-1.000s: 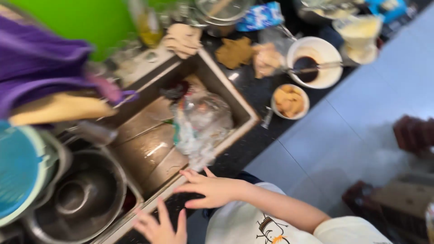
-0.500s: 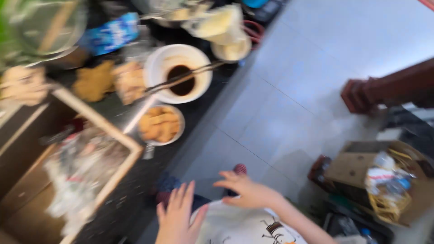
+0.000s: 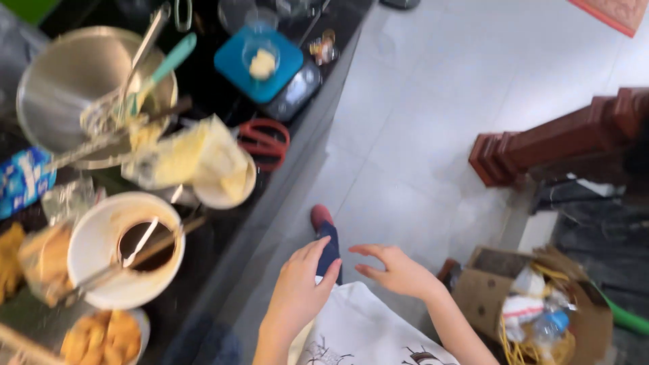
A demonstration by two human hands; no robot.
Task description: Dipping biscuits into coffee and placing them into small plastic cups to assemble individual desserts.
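Down at the far left, on my dark counter, sits a small bowl of golden fried pieces, and just above it a white bowl with dark sauce pooled in the middle and a utensil lying across it. Further up the counter is a big metal bowl crowded with tools, a green-handled one poking out over its rim. Moving right, a crumpled clear bag of pale yellow stuff slumps over a plate, red-handled scissors lie just beside it, and a blue-topped kitchen scale carries a small glass cup with a pale lump in it.

Now the counter edge drops off to pale grey floor tiles. My left hand hangs in the air just off that edge, fingers loosely together and slightly curled, gripping nothing. My foot in a red shoe shows on the tiles right above it. My right hand is near the left, palm down, fingers spread and relaxed, also empty; both hover over my white printed shirt.

Further right, a dark reddish wooden post stands on the floor, and in the bottom right corner is a cardboard box stuffed with rubbish and yellow cord.
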